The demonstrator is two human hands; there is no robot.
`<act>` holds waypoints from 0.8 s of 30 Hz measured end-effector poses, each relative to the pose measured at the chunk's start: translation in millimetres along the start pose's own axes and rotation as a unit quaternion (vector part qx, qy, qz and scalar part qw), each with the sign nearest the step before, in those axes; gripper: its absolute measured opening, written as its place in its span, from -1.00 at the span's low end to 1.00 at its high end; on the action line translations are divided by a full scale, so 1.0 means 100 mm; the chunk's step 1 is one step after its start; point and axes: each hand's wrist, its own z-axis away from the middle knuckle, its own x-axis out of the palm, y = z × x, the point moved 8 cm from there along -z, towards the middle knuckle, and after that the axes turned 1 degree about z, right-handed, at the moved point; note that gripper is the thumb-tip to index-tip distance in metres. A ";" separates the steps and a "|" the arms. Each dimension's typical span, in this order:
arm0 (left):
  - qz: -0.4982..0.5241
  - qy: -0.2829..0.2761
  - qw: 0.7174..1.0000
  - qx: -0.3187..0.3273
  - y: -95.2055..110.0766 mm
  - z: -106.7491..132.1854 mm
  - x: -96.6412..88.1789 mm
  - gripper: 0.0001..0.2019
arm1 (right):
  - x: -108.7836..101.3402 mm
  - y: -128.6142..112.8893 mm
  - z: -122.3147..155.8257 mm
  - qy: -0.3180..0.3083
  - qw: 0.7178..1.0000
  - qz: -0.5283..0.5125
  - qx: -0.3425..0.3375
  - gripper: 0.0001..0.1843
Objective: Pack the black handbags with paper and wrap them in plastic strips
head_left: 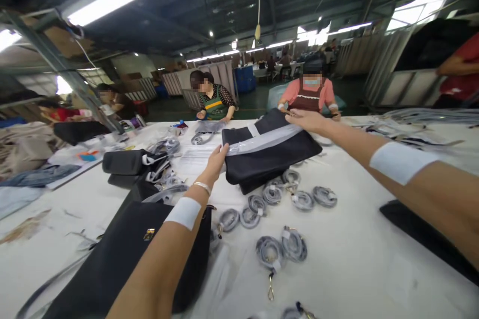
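Observation:
Both of my hands hold a black bag above the white table, one at each end. A pale, plastic-wrapped strip runs across its upper side. My left hand pinches the bag's left edge by the strip. At the far right corner, my right hand has its fingers closed on the bag. Beneath and nearer to me lie several coiled, wrapped grey straps, some with metal clasps. Under my left forearm rests a larger black bag with a gold-coloured fitting.
More black bags and wrapped straps are piled at the left of the white table. Long grey strips lie at the far right. Two co-workers sit across the table. A black piece lies under my right arm.

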 end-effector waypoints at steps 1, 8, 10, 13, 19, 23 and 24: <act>-0.034 0.002 0.999 -0.004 -0.16 -0.10 0.11 -0.35 | 0.32 0.05 -0.02 -0.028 0.999 0.023 -0.012 -0.28; -0.244 -0.038 0.969 0.019 -1.09 -0.09 0.88 -0.44 | 2.09 0.50 0.51 -0.141 0.976 0.130 -0.101 -0.22; -0.289 -0.044 0.956 0.034 -1.13 -0.05 0.95 -0.40 | 2.15 0.58 0.68 -0.137 0.974 0.128 -0.124 -0.27; -0.328 -0.066 0.940 0.065 -1.00 0.01 1.02 -0.37 | 1.98 0.67 1.10 -0.143 0.970 0.120 -0.154 -0.40; -0.354 -0.077 0.917 0.168 -0.80 0.18 1.12 -0.33 | 1.02 1.36 2.31 -0.135 0.967 0.172 -0.129 -0.51; -0.289 -0.111 0.915 0.260 -0.77 0.95 1.16 -0.35 | -0.10 2.57 3.08 -0.023 0.952 0.286 0.109 -0.40; -0.271 -0.120 0.921 0.252 -0.78 1.23 1.17 -0.38 | -0.29 2.86 3.26 -0.005 0.942 0.295 0.159 -0.29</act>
